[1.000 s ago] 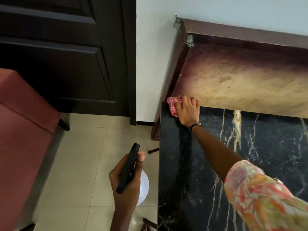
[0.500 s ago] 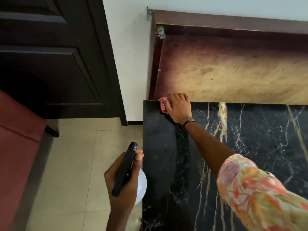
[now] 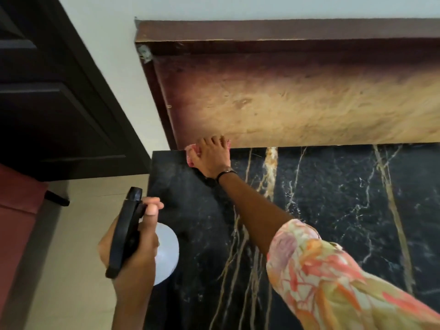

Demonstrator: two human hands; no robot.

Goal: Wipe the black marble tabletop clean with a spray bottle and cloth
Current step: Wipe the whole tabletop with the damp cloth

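Note:
The black marble tabletop (image 3: 333, 210) with gold and white veins fills the lower right. My right hand (image 3: 212, 158) presses a pink checked cloth (image 3: 190, 154) flat on the tabletop's far left corner, against the wooden panel; the cloth is mostly hidden under my fingers. My left hand (image 3: 133, 248) holds a spray bottle (image 3: 166, 251) with a black trigger head and a white body over the table's left edge, thumb on the trigger.
A brown wooden panel (image 3: 297, 101) rises behind the tabletop against a white wall (image 3: 114, 44). A dark door (image 3: 47, 103) stands at the left above a beige tiled floor (image 3: 78, 258). A red upholstered seat (image 3: 16, 222) sits at the far left.
The view has shifted left to right, so the table sits further left in frame. My right hand with the cloth stays at the far left corner. The spray bottle stays beside the table edge.

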